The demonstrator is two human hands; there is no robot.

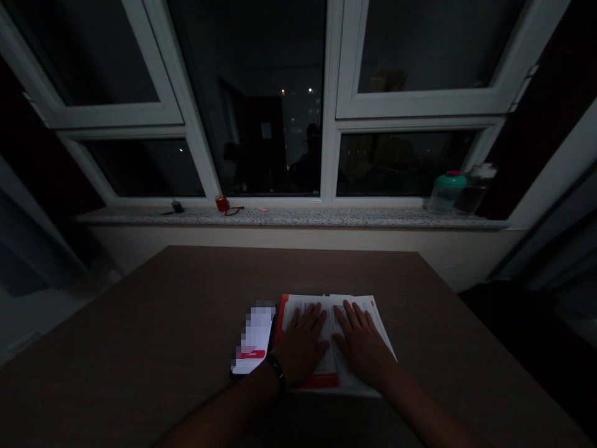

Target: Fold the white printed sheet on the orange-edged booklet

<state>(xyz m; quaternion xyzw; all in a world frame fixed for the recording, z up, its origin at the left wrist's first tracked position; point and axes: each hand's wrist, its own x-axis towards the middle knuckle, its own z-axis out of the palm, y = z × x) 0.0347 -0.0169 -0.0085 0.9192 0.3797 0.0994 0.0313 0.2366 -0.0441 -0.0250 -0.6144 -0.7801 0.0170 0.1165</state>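
Observation:
An open book point(342, 374) with white pages and orange-red edging lies on the dark wooden table point(196, 292). Flat on its left page rests my left hand point(303, 345), fingers stretched out, with a dark band point(278, 371) on the wrist. My right hand point(361, 342) is spread flat over the right page. Neither hand grips anything. Just left of the book, close to my left hand, a phone point(259, 333) lies face up with its screen lit; part of the screen is pixelated.
Beyond the table runs a speckled stone windowsill point(298, 216) under dark windows. On it stand a red container point(222, 203), a small dark bottle point(176, 206), a teal-topped clear jug point(448, 191) and another clear bottle point(476, 190). Curtains point(32, 230) hang at both sides.

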